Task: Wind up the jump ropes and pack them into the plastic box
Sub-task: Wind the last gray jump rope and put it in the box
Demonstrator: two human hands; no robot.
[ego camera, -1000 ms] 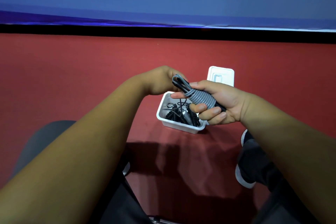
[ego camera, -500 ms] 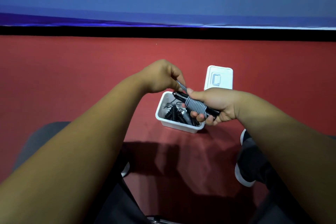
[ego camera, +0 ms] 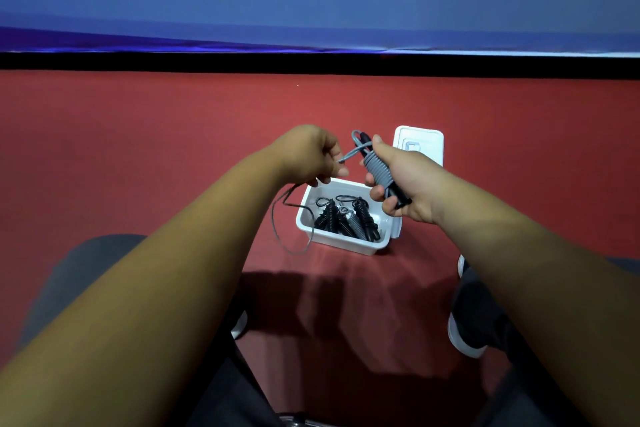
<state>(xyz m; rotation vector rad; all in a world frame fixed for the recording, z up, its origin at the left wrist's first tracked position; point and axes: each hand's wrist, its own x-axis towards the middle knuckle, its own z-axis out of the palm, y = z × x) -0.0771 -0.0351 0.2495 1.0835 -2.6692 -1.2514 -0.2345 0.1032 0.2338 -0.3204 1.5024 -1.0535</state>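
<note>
My right hand [ego camera: 412, 180] grips a jump rope bundle [ego camera: 379, 172]: black handles with grey cord wound tightly around them, held above the white plastic box [ego camera: 313, 220]. My left hand [ego camera: 311, 154] pinches the free grey cord just left of the bundle. A loose loop of cord [ego camera: 282, 236] hangs from under my left hand down to the floor beside the box. Inside the box lie several wound ropes [ego camera: 346, 218], black and grey.
The box's white lid [ego camera: 427, 142] lies on the red floor behind the box. A blue banner wall [ego camera: 311, 3] with a black base strip runs across the back. My shoes [ego camera: 465, 340] and dark trousers are at the bottom.
Both hands have risen and drawn slightly apart. My right hand tilted the bundle more upright, and a stretch of cord now hangs loose below my left hand.
</note>
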